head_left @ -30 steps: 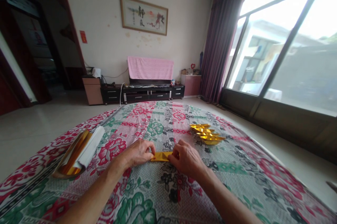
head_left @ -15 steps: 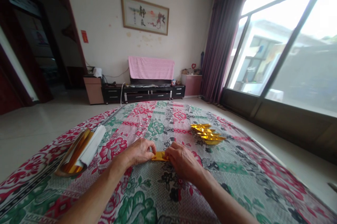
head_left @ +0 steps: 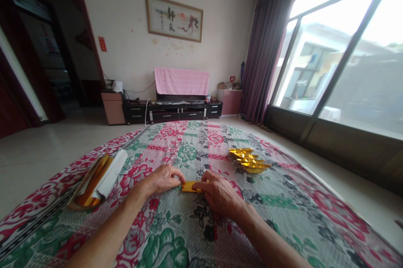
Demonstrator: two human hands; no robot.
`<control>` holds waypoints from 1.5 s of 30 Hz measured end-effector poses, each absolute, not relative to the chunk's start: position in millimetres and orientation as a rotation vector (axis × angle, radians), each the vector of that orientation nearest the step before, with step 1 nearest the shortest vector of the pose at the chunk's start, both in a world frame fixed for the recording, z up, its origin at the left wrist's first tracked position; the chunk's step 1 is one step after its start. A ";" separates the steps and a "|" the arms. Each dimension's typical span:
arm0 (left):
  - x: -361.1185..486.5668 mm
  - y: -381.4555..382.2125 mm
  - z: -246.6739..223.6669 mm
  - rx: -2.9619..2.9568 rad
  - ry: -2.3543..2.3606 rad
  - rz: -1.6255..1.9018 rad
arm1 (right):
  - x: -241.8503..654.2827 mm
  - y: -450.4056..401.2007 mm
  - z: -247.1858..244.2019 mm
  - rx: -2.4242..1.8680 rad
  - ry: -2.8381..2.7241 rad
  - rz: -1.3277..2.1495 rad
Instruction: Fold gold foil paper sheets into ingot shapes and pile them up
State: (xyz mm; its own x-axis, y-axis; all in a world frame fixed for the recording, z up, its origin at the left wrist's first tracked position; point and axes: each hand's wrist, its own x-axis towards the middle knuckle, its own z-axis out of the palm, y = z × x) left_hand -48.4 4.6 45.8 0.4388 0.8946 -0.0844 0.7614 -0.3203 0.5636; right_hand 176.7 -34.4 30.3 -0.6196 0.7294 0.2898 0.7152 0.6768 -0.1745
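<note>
strip of gold paper (head_left: 189, 187) lies on the patterned cloth (head_left: 185, 152), left hand (head_left: 166, 178) pinching one end, right hand (head_left: 218, 192) gripping the other.

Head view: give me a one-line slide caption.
Two bare hands, left and right, grip a folded gold paper strip on a flowered cloth, shiny gold folded-paper pieces beyond to the right.

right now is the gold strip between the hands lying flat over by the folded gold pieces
No, the gold strip is at the fingers of both hands, with patterned cloth between it and the folded gold pieces.
</note>
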 end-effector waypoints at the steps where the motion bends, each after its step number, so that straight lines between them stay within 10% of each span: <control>1: -48.8 4.8 45.2 2.158 1.388 0.326 | 176.1 -34.8 30.1 -1.137 -2.541 0.070; 45: -50.7 7.2 43.9 2.060 1.481 0.382 | 129.3 -37.1 19.0 -1.637 -2.141 -0.063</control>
State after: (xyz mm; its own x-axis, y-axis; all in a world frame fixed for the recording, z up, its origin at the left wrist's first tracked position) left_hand -50.7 7.2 43.9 0.3465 0.9332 -0.0949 0.7713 -0.2258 0.5951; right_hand 129.3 -37.1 19.0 -0.2011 0.9073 0.3692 0.9274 0.2977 -0.2266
